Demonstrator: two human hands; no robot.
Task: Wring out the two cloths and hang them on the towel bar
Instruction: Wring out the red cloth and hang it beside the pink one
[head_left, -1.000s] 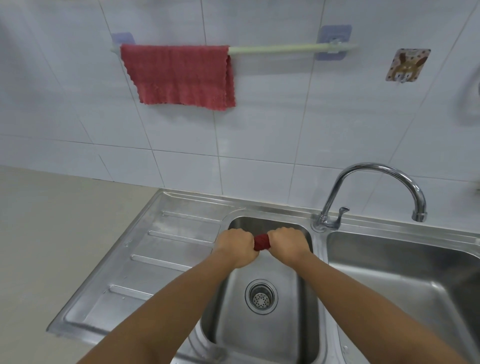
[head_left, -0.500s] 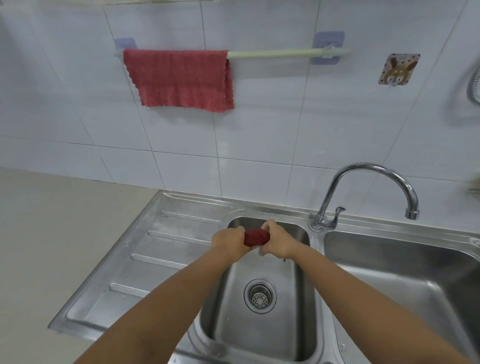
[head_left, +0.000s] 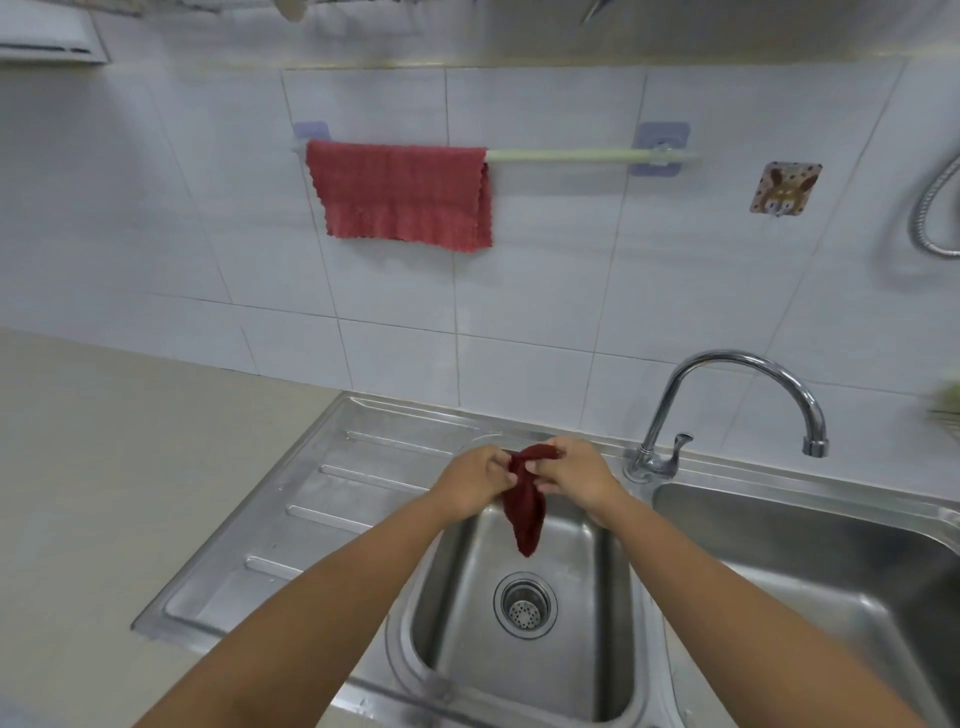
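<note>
Fingers of the left hand (head_left: 475, 486) and right hand (head_left: 574, 475) pinch the top edge of a dark red cloth (head_left: 525, 512), which hangs between them, its tip pointing to 6 o'clock over the small sink basin (head_left: 457, 618) and drain (head_left: 524, 605). At 11 o'clock, a lighter red cloth (head_left: 402, 195) drapes over the towel bar (head_left: 566, 155). The faucet (head_left: 727, 405) stands at 3 o'clock.

Light-red waffle cloth (head_left: 400, 195) draped over pale-green towel bar (head_left: 566, 155), left end; dark-red wet cloth (head_left: 525, 512) dangling over near sink basin.
</note>
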